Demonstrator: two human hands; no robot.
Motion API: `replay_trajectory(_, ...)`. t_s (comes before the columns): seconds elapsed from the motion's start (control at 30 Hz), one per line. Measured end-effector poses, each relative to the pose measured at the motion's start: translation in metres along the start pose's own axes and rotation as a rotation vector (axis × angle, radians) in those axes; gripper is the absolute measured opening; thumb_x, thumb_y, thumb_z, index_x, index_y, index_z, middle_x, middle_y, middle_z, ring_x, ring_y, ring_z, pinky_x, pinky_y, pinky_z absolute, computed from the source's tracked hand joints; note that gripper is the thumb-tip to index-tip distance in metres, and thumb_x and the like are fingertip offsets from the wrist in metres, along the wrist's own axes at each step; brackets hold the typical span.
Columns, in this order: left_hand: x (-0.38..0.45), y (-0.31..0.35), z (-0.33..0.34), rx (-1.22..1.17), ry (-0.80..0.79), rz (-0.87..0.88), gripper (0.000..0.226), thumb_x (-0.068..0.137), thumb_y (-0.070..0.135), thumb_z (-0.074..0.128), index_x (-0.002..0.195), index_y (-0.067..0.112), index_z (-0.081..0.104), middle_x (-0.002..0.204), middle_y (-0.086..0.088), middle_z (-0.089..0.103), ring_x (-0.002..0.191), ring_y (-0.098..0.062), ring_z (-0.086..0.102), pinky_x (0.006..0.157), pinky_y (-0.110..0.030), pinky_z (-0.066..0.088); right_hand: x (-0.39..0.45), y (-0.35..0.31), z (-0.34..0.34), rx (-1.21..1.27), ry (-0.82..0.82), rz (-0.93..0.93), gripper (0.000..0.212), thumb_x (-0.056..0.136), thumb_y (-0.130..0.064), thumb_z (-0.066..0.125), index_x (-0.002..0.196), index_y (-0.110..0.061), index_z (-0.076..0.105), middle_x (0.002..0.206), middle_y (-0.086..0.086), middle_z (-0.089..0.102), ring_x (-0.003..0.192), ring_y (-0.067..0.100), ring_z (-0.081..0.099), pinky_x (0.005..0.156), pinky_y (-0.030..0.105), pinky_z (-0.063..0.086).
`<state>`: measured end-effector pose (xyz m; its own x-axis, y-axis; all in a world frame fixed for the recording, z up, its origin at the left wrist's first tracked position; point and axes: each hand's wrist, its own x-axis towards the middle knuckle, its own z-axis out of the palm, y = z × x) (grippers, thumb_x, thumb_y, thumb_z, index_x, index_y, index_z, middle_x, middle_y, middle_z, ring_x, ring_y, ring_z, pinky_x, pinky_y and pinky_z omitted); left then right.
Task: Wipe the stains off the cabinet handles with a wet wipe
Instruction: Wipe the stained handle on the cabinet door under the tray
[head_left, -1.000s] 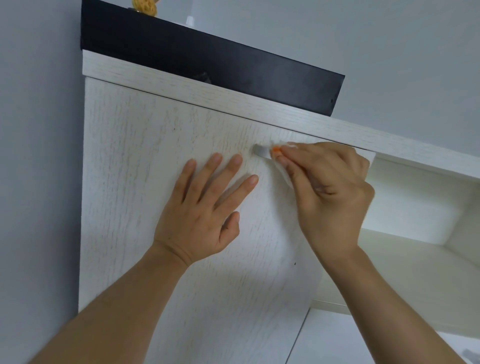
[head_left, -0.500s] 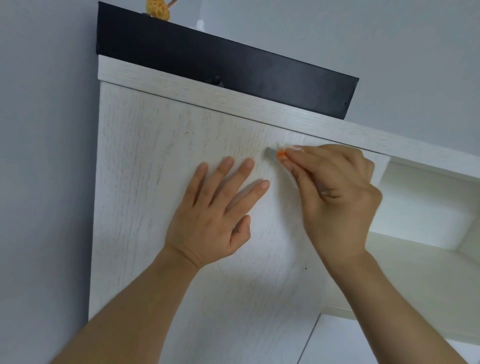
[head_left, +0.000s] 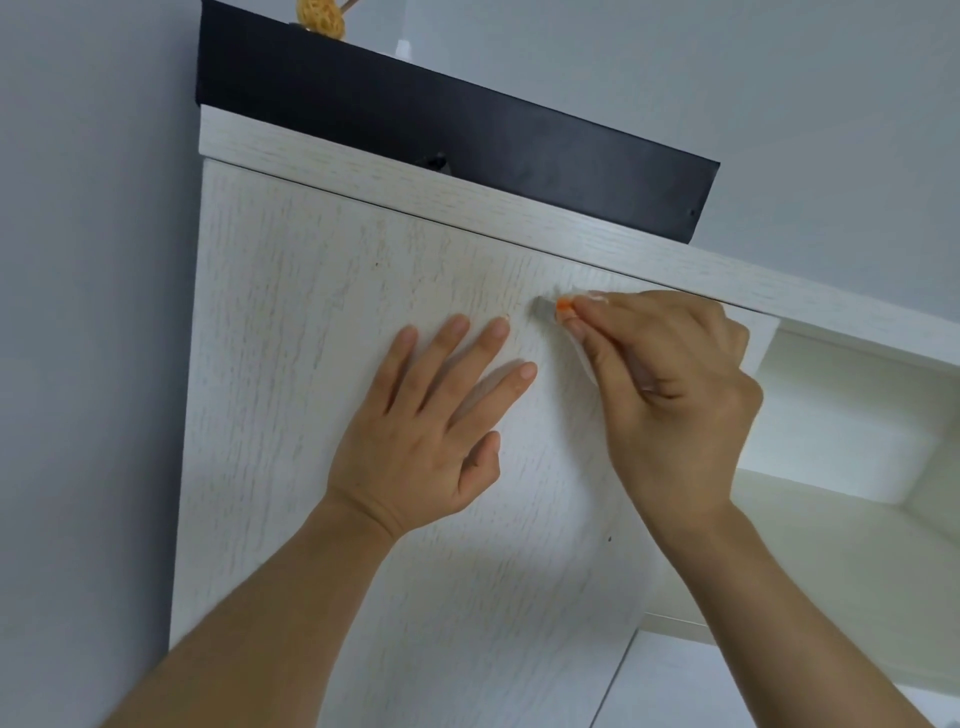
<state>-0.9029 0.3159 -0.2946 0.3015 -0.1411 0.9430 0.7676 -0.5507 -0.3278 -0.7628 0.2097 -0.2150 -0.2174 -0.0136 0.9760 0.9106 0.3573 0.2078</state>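
Note:
A white wood-grain cabinet door (head_left: 311, 415) fills the middle of the view. Its small grey handle (head_left: 543, 306) pokes out near the door's upper right, mostly covered. My right hand (head_left: 670, 395) is pinched over the handle with a thin white wet wipe (head_left: 584, 358) under the fingers; an orange smear (head_left: 563, 306) shows at the fingertips. My left hand (head_left: 431, 431) lies flat on the door, fingers spread, just left of the handle and holding nothing.
A long black box (head_left: 467, 135) lies on the cabinet top with a yellow woven ball (head_left: 319, 18) behind it. An open white shelf compartment (head_left: 841, 431) is to the right of the door. Grey wall surrounds the cabinet.
My right hand's fingertips have slid along the handle, leaving less of the handle's grey end showing. The view has shifted a little; my left hand stays flat on the door.

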Motion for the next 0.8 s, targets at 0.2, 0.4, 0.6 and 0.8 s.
replay_trajectory(0.2,0.0,0.0,0.0,-0.041,0.026,-0.037,0.061,0.09,0.026,0.045,0.146,0.015,0.025,0.147,-0.011,0.034,0.136,-0.032,0.033,0.113,-0.05,0.025,0.001,-0.001,-0.001,-0.015,-0.014,0.003,0.01,0.085,-0.012,0.072,0.094,-0.014,0.074,0.094,-0.004,0.071,0.09,0.018,0.063,0.078,0.042,0.048)
replay_trajectory(0.4,-0.004,-0.009,-0.005,-0.115,-0.021,0.017,0.06,0.09,0.027,0.045,0.145,0.01,0.026,0.148,-0.012,0.033,0.138,-0.029,0.03,0.115,-0.046,0.024,0.0,0.0,-0.006,-0.035,-0.051,0.011,0.012,0.085,-0.017,0.07,0.097,-0.018,0.073,0.092,-0.007,0.07,0.09,0.014,0.061,0.08,0.038,0.046)
replay_trajectory(0.6,-0.01,-0.009,-0.003,-0.057,-0.014,0.033,0.061,0.09,0.026,0.042,0.146,0.012,0.023,0.148,-0.012,0.033,0.138,-0.029,0.032,0.113,-0.046,0.026,0.004,-0.012,0.009,-0.029,-0.003,0.01,0.008,0.085,-0.014,0.072,0.092,-0.014,0.074,0.093,-0.004,0.071,0.09,0.017,0.062,0.08,0.038,0.047)
replay_trajectory(0.8,-0.023,-0.007,-0.003,-0.064,0.017,-0.133,0.057,0.093,0.027,0.037,0.146,0.01,0.023,0.15,-0.007,0.03,0.138,-0.026,0.03,0.115,-0.045,0.021,-0.001,-0.01,0.005,-0.051,0.023,0.036,0.01,0.084,-0.018,0.072,0.094,-0.018,0.074,0.093,-0.007,0.07,0.089,0.014,0.06,0.079,0.036,0.047)
